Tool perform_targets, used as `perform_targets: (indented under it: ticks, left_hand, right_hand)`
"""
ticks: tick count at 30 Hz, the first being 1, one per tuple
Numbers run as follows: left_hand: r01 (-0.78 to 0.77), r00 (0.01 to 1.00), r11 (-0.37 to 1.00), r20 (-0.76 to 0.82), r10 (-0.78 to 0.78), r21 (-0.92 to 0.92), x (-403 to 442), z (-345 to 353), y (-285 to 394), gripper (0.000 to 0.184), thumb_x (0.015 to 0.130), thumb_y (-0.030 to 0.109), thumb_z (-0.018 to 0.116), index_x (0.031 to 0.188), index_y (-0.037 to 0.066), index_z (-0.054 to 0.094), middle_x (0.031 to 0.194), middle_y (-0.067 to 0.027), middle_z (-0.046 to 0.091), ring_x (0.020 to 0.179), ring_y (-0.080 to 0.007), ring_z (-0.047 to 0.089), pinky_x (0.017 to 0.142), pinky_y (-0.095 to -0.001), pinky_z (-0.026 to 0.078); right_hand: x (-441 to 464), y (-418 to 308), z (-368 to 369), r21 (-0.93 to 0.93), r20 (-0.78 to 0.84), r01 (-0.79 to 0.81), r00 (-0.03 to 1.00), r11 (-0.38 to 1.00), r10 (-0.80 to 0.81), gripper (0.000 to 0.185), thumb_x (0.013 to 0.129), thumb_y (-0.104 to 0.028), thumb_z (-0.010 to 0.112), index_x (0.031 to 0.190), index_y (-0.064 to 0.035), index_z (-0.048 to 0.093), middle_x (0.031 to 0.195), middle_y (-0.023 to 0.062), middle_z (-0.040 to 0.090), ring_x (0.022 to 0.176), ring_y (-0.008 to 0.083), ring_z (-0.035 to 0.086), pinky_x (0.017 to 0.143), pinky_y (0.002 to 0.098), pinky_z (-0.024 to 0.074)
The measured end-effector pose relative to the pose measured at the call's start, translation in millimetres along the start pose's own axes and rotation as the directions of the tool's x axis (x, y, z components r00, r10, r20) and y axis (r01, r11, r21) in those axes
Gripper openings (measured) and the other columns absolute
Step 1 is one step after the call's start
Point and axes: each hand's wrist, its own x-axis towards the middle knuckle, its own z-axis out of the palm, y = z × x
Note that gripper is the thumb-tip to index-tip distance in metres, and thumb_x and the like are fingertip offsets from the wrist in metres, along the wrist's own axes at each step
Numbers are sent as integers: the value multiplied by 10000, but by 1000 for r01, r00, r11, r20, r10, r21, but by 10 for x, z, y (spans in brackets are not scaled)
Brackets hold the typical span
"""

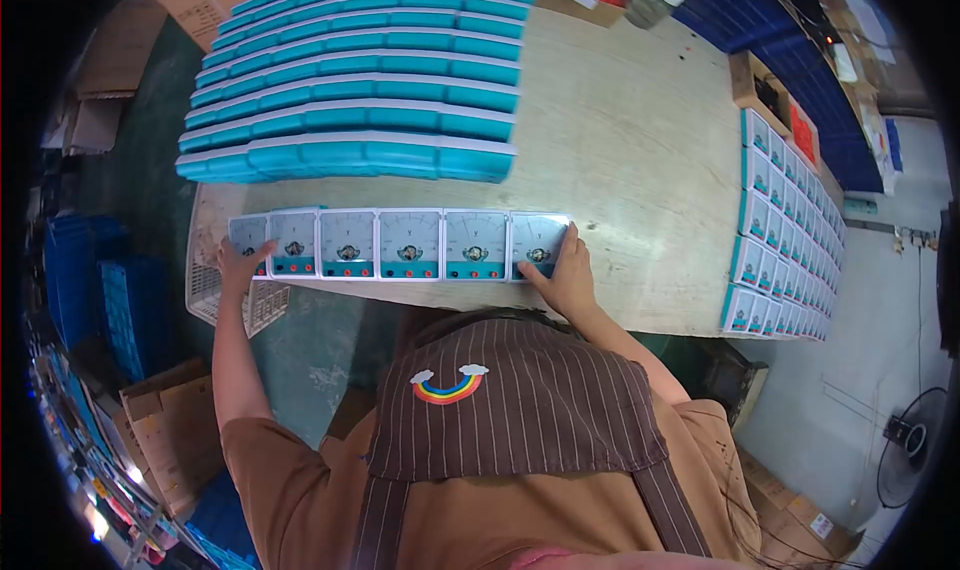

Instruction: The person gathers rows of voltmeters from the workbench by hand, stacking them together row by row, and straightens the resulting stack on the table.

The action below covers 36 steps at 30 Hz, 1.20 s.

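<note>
Several meters with white frames and teal bases (409,245) lie side by side in one row along the near edge of the wooden table. My left hand (242,262) grips the row's left end, its thumb over the lower part of the second meter. At the right end my right hand (566,272) holds the last meter, thumb on its lower front and fingers along its right side. The row is between my two hands.
Behind the row stand long stacked rows of teal cases (360,100). More meters (785,230) are stacked at the table's (640,170) right edge. A bottle (658,2) stands at the back, and a white basket (268,308) sits under the left corner.
</note>
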Motion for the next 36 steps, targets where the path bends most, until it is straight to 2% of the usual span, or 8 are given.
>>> perform_targets:
  ticks: [9, 13, 18, 25, 29, 31, 33, 36]
  left_hand:
    - [-102, 994, 985, -18, 106, 137, 98, -569, 82, 1168, 522, 685, 790, 1288, -124, 440, 1200, -284, 559, 1151, -398, 542, 964, -475, 432]
    - [-14, 903, 980, 423, -72, 198, 1095, -1206, 49, 963, 554, 659, 788, 1136, -83, 593, 954, -191, 685, 805, -337, 680, 759, -428, 522]
    - [90, 958, 969, 285, -22, -228, 1452, -1624, 358, 804, 687, 698, 689, 1132, 33, 609, 667, -41, 574, 501, -146, 541, 441, -301, 413]
    - [114, 986, 946, 154, -70, -302, 1593, -1323, 145, 804, 685, 739, 652, 1128, 70, 610, 751, -48, 588, 573, -131, 545, 471, -261, 412]
    - [168, 982, 922, 136, -128, -349, 1522, -1294, 155, 1035, 681, 714, 684, 1419, 48, 393, 957, -144, 609, 646, -161, 592, 498, -295, 457]
    - [-105, 993, 835, -100, 60, -541, 1679, -1033, -152, 984, 755, 647, 665, 1433, 6, 352, 1220, -194, 552, 940, -257, 615, 728, -360, 511]
    - [-289, 855, 943, -487, 177, -165, 1420, -942, -110, 847, 846, 532, 641, 1380, -74, 388, 1392, -211, 463, 1234, -335, 480, 1063, -377, 329]
    - [-463, 827, 746, -536, 170, -478, 722, -816, 346, 609, 895, 351, 658, 1311, -55, 475, 1257, -194, 564, 1102, -272, 566, 951, -357, 431]
  right_hand:
    - [207, -407, 43, -70, 280, -256, 923, 964, 265, 947, 799, -582, 641, 1385, 77, 297, 1105, 305, 564, 980, 419, 608, 813, 475, 507]
    - [695, -724, -131, 124, 595, -393, 764, 911, 249, 827, 870, -649, 486, 1286, 66, 472, 951, 246, 653, 756, 329, 672, 642, 418, 555]
    - [1276, -974, -307, 205, 690, -630, 636, 749, 346, 950, 821, -757, 453, 1382, 8, 416, 1337, 212, 466, 945, 312, 622, 701, 393, 577]
    - [1329, -1057, -452, 389, 755, -679, 622, 622, 207, 958, 825, -731, 492, 1448, -27, 304, 1359, 200, 459, 948, 319, 633, 740, 426, 564]
    - [1209, -910, -486, 519, 680, -668, 701, 533, 216, 921, 850, -678, 513, 1461, -32, 272, 1324, 205, 473, 962, 312, 628, 741, 421, 564]
    - [1041, -692, -459, 588, 555, -623, 775, 516, 304, 915, 857, -652, 529, 1468, -31, 251, 1302, 210, 481, 970, 306, 625, 743, 418, 563]
    - [783, -368, -458, 704, 403, -508, 861, 497, 310, 864, 876, -501, 615, 1467, 11, 245, 1215, 193, 548, 927, 242, 626, 699, 357, 556]
    - [289, 182, -647, 698, 400, -471, 881, 540, 253, 704, 910, -421, 602, 1408, 22, 376, 1109, 158, 614, 923, 202, 625, 695, 303, 522]
